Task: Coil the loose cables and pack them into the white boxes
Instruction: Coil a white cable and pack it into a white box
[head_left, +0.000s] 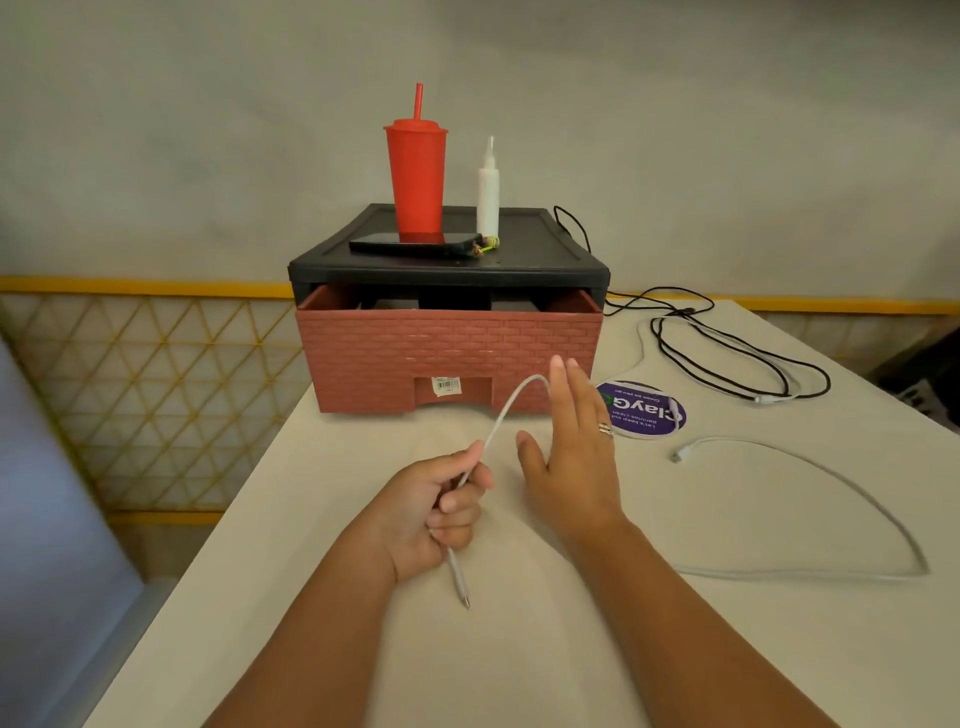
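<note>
Head view: left hand (441, 512) curls fingers round white cable (500, 419) (plug below); right hand (569, 460), fingers straight, at its arc.

White cable (506, 410) in left hand (441, 512), right hand (569, 457) flat beside.

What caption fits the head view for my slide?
Left hand grips a white cable near its plug; right hand open beside it.

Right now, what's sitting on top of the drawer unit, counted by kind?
Cup: 1
Bottle: 1
Phone: 1
Yellow-green bundle: 1
Total: 4
A black cable loops by the unit at its back corner; not counted.
</note>
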